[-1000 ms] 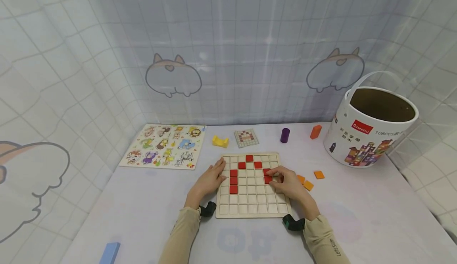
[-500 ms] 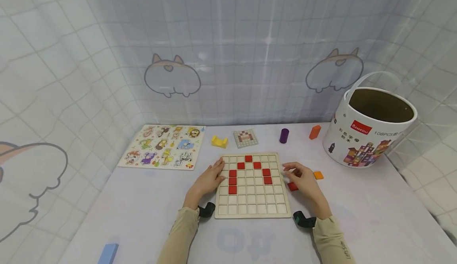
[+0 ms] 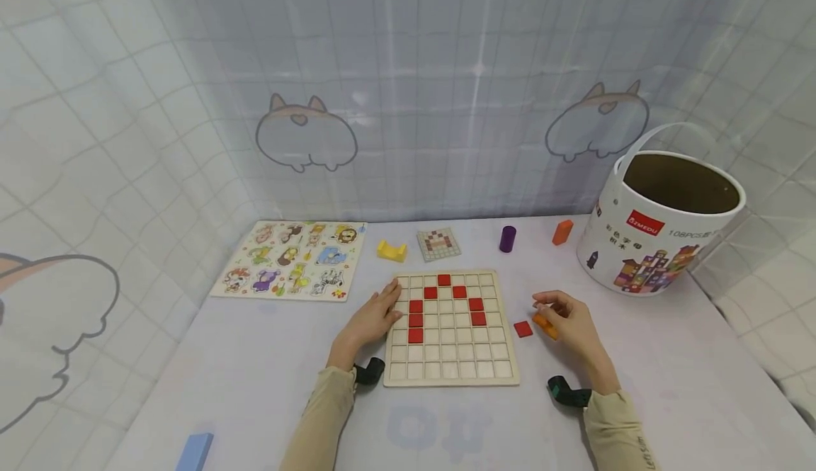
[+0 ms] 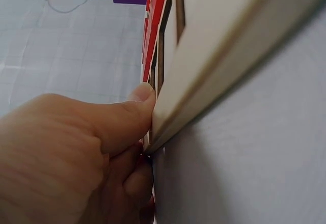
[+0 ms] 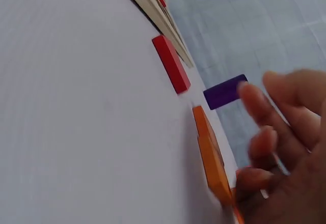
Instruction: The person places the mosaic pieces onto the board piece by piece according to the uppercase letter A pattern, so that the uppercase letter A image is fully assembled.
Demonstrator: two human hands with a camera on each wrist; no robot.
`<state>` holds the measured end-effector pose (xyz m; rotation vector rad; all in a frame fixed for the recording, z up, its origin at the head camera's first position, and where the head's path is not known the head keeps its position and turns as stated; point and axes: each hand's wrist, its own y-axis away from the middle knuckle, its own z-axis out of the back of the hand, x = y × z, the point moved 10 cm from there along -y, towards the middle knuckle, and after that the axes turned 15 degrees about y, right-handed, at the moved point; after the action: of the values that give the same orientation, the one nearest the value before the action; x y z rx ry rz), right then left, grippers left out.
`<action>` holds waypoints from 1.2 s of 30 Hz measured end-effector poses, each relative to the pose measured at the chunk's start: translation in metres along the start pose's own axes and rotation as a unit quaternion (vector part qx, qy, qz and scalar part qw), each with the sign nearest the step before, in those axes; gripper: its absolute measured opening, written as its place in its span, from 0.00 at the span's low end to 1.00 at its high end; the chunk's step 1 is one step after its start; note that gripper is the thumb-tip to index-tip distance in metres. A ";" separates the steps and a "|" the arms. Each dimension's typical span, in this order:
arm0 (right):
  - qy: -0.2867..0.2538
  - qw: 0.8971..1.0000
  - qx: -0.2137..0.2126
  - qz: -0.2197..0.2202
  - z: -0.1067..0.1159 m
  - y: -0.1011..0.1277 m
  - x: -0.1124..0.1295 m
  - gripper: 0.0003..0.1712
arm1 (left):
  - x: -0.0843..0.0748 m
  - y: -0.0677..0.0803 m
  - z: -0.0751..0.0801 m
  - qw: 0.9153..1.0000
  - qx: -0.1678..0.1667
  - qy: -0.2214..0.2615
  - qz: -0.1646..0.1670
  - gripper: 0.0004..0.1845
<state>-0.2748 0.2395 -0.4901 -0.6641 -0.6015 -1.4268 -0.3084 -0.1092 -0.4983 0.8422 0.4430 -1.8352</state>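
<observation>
My left hand (image 3: 370, 321) rests on the left edge of a wooden grid board (image 3: 449, 370), fingers extended along it. In the left wrist view the thumb (image 4: 125, 119) touches the board's rim. Several red square tiles (image 3: 416, 320) lie in the grid cells, forming an arch shape. To the right of the board my right hand (image 3: 574, 326) hovers over orange tiles (image 3: 545, 325), its fingers loosely bent. No tile shows between its fingers in the right wrist view. A loose red tile (image 3: 523, 328) lies between this hand and the board.
Behind the board lie a yellow block (image 3: 392, 251), a small pattern card (image 3: 438, 243), a purple cylinder (image 3: 507, 239) and an orange-red block (image 3: 562, 232). An animal puzzle board (image 3: 290, 260) is at left, a white bucket (image 3: 644, 241) at right. A blue block (image 3: 194, 451) lies front left.
My right hand has withdrawn from the red tiles on the board's right side and moved right, over the orange tiles. The loose red tile is now uncovered. My left hand stays put.
</observation>
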 end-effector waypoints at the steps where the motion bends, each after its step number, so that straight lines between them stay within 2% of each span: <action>1: -0.001 1.000 0.010 0.012 -0.002 0.000 0.000 0.15 | 0.000 -0.001 0.000 1.000 0.001 0.000 -0.002 0.32; 5: 0.011 0.995 0.077 0.068 -0.015 0.004 0.004 0.23 | 0.002 -0.003 -0.001 1.000 -0.002 0.005 -0.001 0.32; 9: 0.029 0.991 0.112 0.074 -0.024 0.004 0.003 0.27 | 0.002 -0.002 0.002 1.000 -0.004 0.013 -0.003 0.32; 17: 0.051 0.992 0.078 0.083 -0.024 -0.001 0.011 0.16 | -0.003 0.002 0.006 0.999 -0.013 0.020 -0.034 0.31; 22: 0.051 0.992 0.086 0.081 -0.028 0.001 0.014 0.17 | -0.002 0.001 0.000 1.000 -0.002 0.018 -0.023 0.31; 25: 0.053 0.991 0.087 0.081 -0.031 0.003 0.015 0.16 | 0.000 0.000 -0.002 1.000 -0.006 0.015 -0.014 0.31; 29: 0.056 0.993 0.077 0.069 -0.033 0.001 0.015 0.14 | 0.002 0.000 0.001 1.000 -0.016 0.013 -0.009 0.31; 32: 0.060 0.994 0.071 0.056 -0.033 0.001 0.014 0.14 | 0.002 0.000 0.001 1.000 -0.010 0.011 -0.007 0.31; 36: 0.088 0.994 0.046 0.048 -0.029 0.000 0.016 0.14 | 0.001 0.000 0.000 1.000 -0.007 0.015 -0.010 0.31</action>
<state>-0.2748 0.2078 -0.4983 -0.4814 -0.4870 -1.3422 -0.3084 -0.1095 -0.4991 0.8609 0.4842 -1.8373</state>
